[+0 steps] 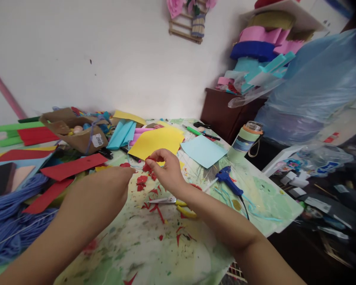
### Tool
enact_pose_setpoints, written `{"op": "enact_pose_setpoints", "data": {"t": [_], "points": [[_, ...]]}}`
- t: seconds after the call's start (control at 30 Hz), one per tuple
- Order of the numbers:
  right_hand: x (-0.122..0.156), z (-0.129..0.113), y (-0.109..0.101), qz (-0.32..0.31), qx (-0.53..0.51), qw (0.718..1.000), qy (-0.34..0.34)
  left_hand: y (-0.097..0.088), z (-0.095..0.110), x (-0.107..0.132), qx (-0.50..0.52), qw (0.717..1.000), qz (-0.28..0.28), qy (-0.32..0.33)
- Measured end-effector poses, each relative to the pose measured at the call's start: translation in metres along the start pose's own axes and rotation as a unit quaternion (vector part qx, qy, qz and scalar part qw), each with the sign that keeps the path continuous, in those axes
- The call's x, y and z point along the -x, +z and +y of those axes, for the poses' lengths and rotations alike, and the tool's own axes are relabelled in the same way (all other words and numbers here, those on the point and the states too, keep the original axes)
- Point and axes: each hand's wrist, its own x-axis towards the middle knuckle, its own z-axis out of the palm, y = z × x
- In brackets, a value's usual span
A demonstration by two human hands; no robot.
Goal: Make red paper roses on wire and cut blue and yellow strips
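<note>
Fingers of the right hand are pinched nearly closed on a small red paper scrap, held above the table. The left hand is kept curled just beside it, any grip hidden from view, over a paint-stained table cover – red cuttings and scissors are scattered below.

Left hand curled, right hand pinching

A craft table with a paint-stained green-and-white cover carries sheets of yellow paper, a square of pale blue card, and red paper strips. Scattered red paper scraps lie around scissors with yellow handles. A blue glue gun, a cardboard box, a green-banded bottle, and a heap of blue yarn also sit there.
</note>
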Motion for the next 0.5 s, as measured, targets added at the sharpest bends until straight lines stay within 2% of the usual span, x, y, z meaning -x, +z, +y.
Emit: {"op": "enact_pose_setpoints", "data": {"t": [0.07, 0.13, 0.27, 0.37, 0.5], "points": [[0.000, 0.002, 0.001, 0.004, 0.001, 1.000, 0.000, 0.001, 0.002, 0.000, -0.120, 0.992, -0.036, 0.015], [-0.001, 0.003, 0.001, 0.021, 0.002, 1.000, 0.002, 0.000, 0.004, -0.001, -0.188, 0.980, -0.064, 0.021], [-0.001, 0.005, -0.001, 0.055, 0.019, 0.998, -0.014, -0.003, 0.009, -0.001, -0.230, 0.970, -0.073, 0.026], [-0.002, 0.006, -0.001, 0.034, 0.030, 0.999, -0.011, -0.006, 0.012, 0.000, -0.258, 0.963, -0.078, 0.023], [-0.001, 0.007, 0.002, 0.002, 0.010, 0.999, 0.036, -0.008, 0.015, 0.002, -0.268, 0.958, -0.094, 0.022]]}}
